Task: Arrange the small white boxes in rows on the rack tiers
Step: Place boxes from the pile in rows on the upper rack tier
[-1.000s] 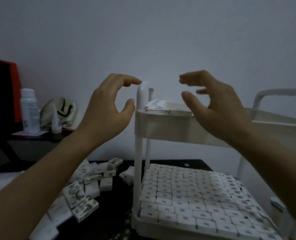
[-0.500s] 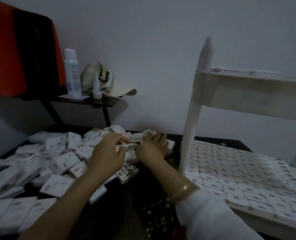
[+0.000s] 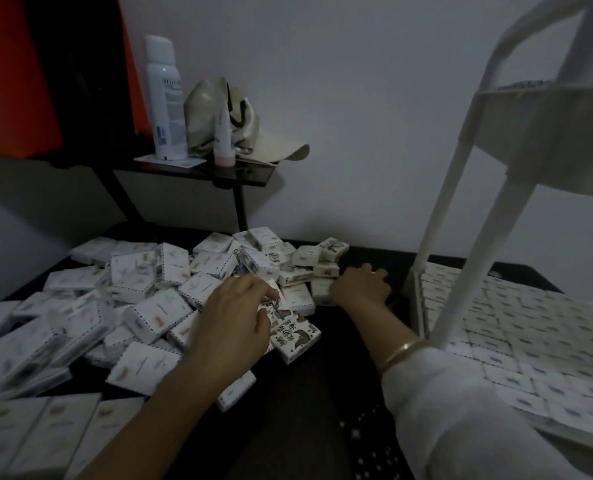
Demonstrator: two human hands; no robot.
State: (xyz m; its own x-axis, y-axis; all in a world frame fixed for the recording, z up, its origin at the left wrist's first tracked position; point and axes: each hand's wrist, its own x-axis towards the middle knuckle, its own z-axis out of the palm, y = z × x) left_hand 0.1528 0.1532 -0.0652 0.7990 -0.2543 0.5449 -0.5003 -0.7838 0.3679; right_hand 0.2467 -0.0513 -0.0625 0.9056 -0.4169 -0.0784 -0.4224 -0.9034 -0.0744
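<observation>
A loose heap of small white boxes (image 3: pixel 139 299) covers the dark surface on the left. My left hand (image 3: pixel 234 317) lies on the heap's right edge, its fingers curled round a small box (image 3: pixel 277 304) with a dark drawing. Just right of it, my right hand (image 3: pixel 362 287) grips a white box (image 3: pixel 321 288) at the heap's far right corner. The white rack (image 3: pixel 468 188) stands on the right. Its lower tier (image 3: pixel 516 327) is packed with boxes in neat rows, and the upper tier (image 3: pixel 544 133) shows a few box edges over its rim.
A small dark side table (image 3: pixel 218 173) at the back holds a white spray bottle (image 3: pixel 165 98), a small tube (image 3: pixel 224 138) and a pale cap (image 3: pixel 239 126). An orange and black shape (image 3: pixel 21 71) fills the top left. A printed box (image 3: pixel 298 337) lies near my left hand.
Both hands came down from above the rack's upper tier to the heap on the left. My view swung down and left. Since half a second ago the hands have moved slightly apart.
</observation>
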